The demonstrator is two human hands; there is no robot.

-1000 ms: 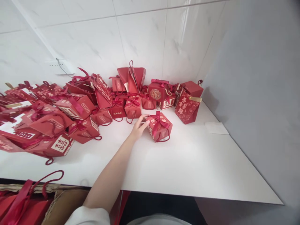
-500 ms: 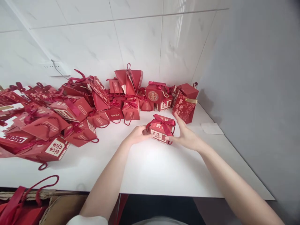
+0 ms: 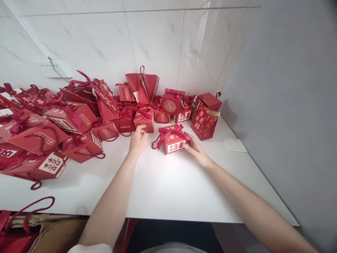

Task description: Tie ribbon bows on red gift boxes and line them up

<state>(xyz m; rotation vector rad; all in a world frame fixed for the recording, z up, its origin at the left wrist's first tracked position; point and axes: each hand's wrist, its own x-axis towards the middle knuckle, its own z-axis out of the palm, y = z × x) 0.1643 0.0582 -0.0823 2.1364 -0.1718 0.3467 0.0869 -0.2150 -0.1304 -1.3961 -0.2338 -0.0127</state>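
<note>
A small red gift box [image 3: 176,144] with a ribbon bow and a white double-happiness panel stands upright on the table. My right hand [image 3: 197,151] is closed around its right end, thumb at the front and fingers along the side. Its left cord handle sticks out free. My left hand [image 3: 138,141] is by another red gift box [image 3: 147,123] in the back row. Its fingers are bent together at that box's front, where the cord handle hangs; the hand hides most of the cord.
A pile of red gift boxes [image 3: 79,117] covers the left side of the white table [image 3: 163,196]. A taller red box [image 3: 205,117] stands at the back right, near a white paper [image 3: 235,145]. A cardboard carton [image 3: 55,235] stands below the front left edge.
My left hand has let go of the bowed gift box and moved left to a box in the back row. My right hand stays at the bowed box, which now sits slightly turned.
</note>
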